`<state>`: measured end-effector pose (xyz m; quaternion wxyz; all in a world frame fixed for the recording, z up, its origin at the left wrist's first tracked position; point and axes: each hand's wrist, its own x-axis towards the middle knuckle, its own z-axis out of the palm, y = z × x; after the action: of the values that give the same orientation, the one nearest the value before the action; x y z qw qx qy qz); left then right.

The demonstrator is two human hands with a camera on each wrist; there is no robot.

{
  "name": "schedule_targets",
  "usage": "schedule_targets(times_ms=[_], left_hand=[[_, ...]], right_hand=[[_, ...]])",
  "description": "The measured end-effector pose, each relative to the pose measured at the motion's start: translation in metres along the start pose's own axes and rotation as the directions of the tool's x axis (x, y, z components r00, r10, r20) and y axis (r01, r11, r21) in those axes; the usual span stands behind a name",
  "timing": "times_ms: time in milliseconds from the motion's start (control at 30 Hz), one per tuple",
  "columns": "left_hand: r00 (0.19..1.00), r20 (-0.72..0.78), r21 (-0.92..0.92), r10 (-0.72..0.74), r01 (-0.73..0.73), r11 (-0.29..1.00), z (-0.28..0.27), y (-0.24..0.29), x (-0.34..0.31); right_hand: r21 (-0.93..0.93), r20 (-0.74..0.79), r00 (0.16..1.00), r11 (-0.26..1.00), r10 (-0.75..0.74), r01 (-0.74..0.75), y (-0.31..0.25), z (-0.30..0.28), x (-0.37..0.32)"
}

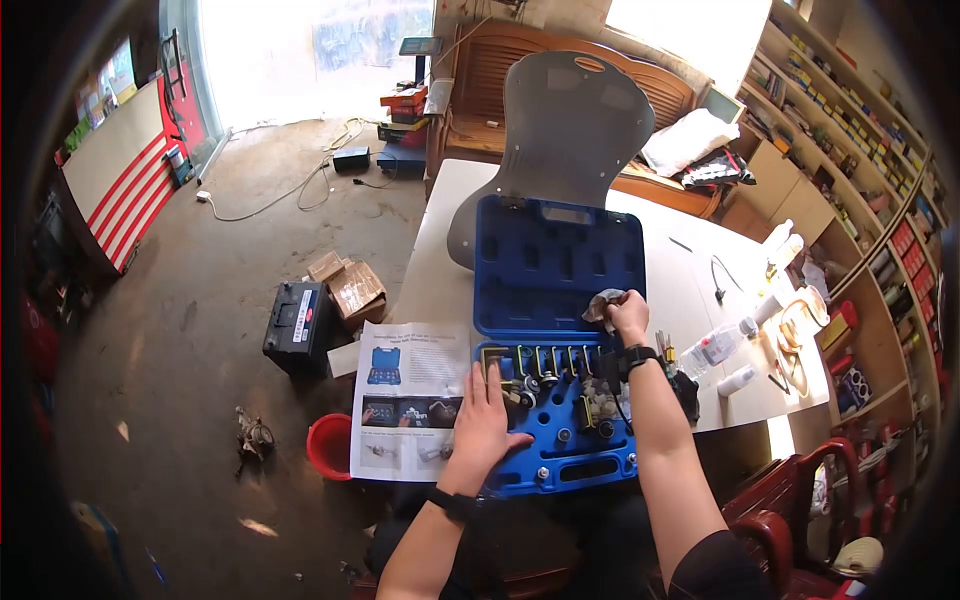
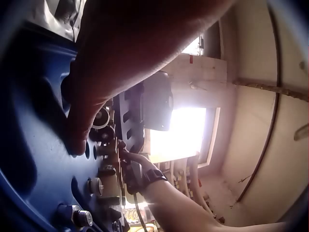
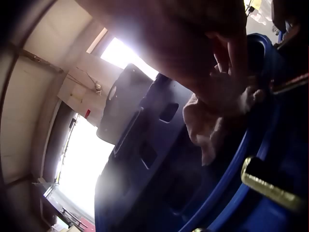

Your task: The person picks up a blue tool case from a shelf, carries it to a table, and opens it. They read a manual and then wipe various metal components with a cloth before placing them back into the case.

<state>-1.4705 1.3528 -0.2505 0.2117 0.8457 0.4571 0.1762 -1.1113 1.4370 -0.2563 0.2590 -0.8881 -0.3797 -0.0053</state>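
Note:
An open blue case (image 1: 520,462) lies on the table, its lower half filled with metal fittings and yellowish brackets. My left hand (image 1: 483,428) rests flat on the case's left edge, fingers straight and thumb out over the blue tray; the left wrist view shows the thumb on the blue surface (image 2: 53,169). At the right side, near the hinge line, my right hand (image 1: 630,318) grips a crumpled greyish cloth (image 1: 602,303). In the right wrist view the cloth (image 3: 205,126) hangs from the fingers against the case, with a brass-coloured bracket (image 3: 270,186) nearby.
A printed sheet (image 1: 400,340) lies left of the case, overhanging the table edge above a red bucket (image 1: 330,447). A grey chair (image 1: 570,130) stands behind the lid. Bottles (image 1: 722,342) and small tools are to the right. A battery (image 1: 298,322) and carton (image 1: 356,290) sit on the floor.

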Motion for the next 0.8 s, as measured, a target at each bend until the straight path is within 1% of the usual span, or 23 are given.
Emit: schedule_targets(times_ms=[33, 67, 100, 133, 167, 200, 233, 267, 300, 333, 367, 433, 500, 533, 567, 600, 667, 700, 733, 767, 800], left_hand=[[1.0, 0.001, 0.009, 0.004, -0.004, 1.0, 0.0, -0.001, 0.001], [1.0, 0.009, 0.006, -0.003, 0.003, 1.0, 0.0, -0.001, 0.002], [1.0, 0.022, 0.0, -0.01, 0.01, 1.0, -0.001, 0.001, 0.001], [0.999, 0.032, 0.0, -0.026, 0.026, 1.0, -0.003, 0.004, 0.002], [0.999, 0.047, 0.007, -0.014, 0.014, 1.0, -0.001, 0.004, 0.002], [0.998, 0.054, -0.002, -0.033, 0.033, 0.999, 0.0, 0.004, 0.002], [0.997, 0.059, -0.01, -0.049, 0.05, 0.999, 0.001, 0.004, 0.004], [0.996, 0.067, -0.026, -0.061, 0.063, 0.998, 0.001, 0.004, 0.004], [0.997, 0.068, -0.014, -0.041, 0.042, 0.999, 0.0, 0.004, 0.004], [0.995, 0.075, -0.018, -0.06, 0.062, 0.998, -0.001, 0.004, 0.004], [0.993, 0.083, -0.025, -0.084, 0.086, 0.996, -0.002, 0.006, 0.003], [0.993, 0.087, -0.031, -0.076, 0.079, 0.996, -0.005, 0.009, 0.003], [0.991, 0.082, -0.052, -0.104, 0.109, 0.993, -0.005, 0.01, 0.002], [0.992, 0.08, -0.054, -0.102, 0.107, 0.993, -0.003, 0.009, 0.003], [0.996, 0.052, -0.057, -0.07, 0.073, 0.996, -0.001, 0.007, 0.003], [0.999, 0.026, -0.059, -0.041, 0.042, 0.997, 0.0, 0.004, 0.001], [0.999, 0.028, -0.053, -0.046, 0.047, 0.997, -0.001, 0.005, 0.001], [0.999, 0.03, -0.045, -0.043, 0.044, 0.998, -0.001, 0.006, 0.002], [0.998, 0.035, -0.044, -0.045, 0.046, 0.998, 0.001, 0.004, 0.002], [0.998, 0.034, -0.046, -0.048, 0.049, 0.998, 0.0, 0.005, 0.002], [0.998, 0.043, -0.048, -0.052, 0.054, 0.997, -0.001, 0.006, 0.003]], right_hand=[[-0.023, -0.009, 1.0, 1.0, 0.013, -0.013, -0.012, 0.004, -0.006], [-0.058, -0.039, 0.999, 0.998, -0.024, 0.022, -0.021, 0.014, -0.009], [-0.067, -0.095, 0.995, 0.997, -0.031, 0.024, -0.04, 0.012, -0.021], [-0.076, -0.056, 0.996, 0.995, -0.063, 0.058, -0.055, 0.013, -0.028], [0.052, 0.112, 0.985, 0.991, -0.131, 0.126, -0.077, 0.009, -0.042], [0.075, 0.077, 0.98, 0.981, -0.183, 0.177, -0.091, 0.034, -0.048], [0.084, -0.034, 0.967, 0.964, -0.251, 0.253, -0.113, 0.044, -0.064], [0.125, 0.001, 0.96, 0.952, -0.28, 0.278, -0.14, 0.046, -0.082], [0.2, 0.1, 0.922, 0.915, -0.374, 0.35, -0.158, 0.056, -0.093], [0.215, 0.089, 0.9, 0.891, -0.426, 0.4, -0.174, 0.064, -0.102], [0.221, 0.137, 0.885, 0.885, -0.445, 0.41, -0.189, 0.062, -0.108], [0.204, 0.186, 0.854, 0.87, -0.485, 0.449, -0.191, 0.053, -0.1], [0.079, 0.179, 0.802, 0.82, -0.57, 0.566, -0.17, 0.042, -0.081], [0.034, 0.227, 0.804, 0.83, -0.549, 0.557, -0.155, 0.026, -0.072], [0.015, 0.197, 0.823, 0.841, -0.533, 0.541, -0.135, 0.014, -0.061], [-0.055, 0.233, 0.861, 0.878, -0.452, 0.476, -0.112, 0.004, -0.045], [-0.196, 0.206, 0.909, 0.894, -0.364, 0.402, -0.058, -0.019, -0.018], [-0.307, 0.167, 0.934, 0.884, -0.316, 0.354, -0.031, -0.029, -0.008], [-0.319, 0.168, 0.952, 0.9, -0.256, 0.298, 0.002, -0.036, 0.006], [-0.33, 0.168, 0.967, 0.913, -0.191, 0.238, 0.013, -0.045, 0.008], [-0.332, 0.17, 0.967, 0.912, -0.192, 0.24, 0.016, -0.042, 0.007]])
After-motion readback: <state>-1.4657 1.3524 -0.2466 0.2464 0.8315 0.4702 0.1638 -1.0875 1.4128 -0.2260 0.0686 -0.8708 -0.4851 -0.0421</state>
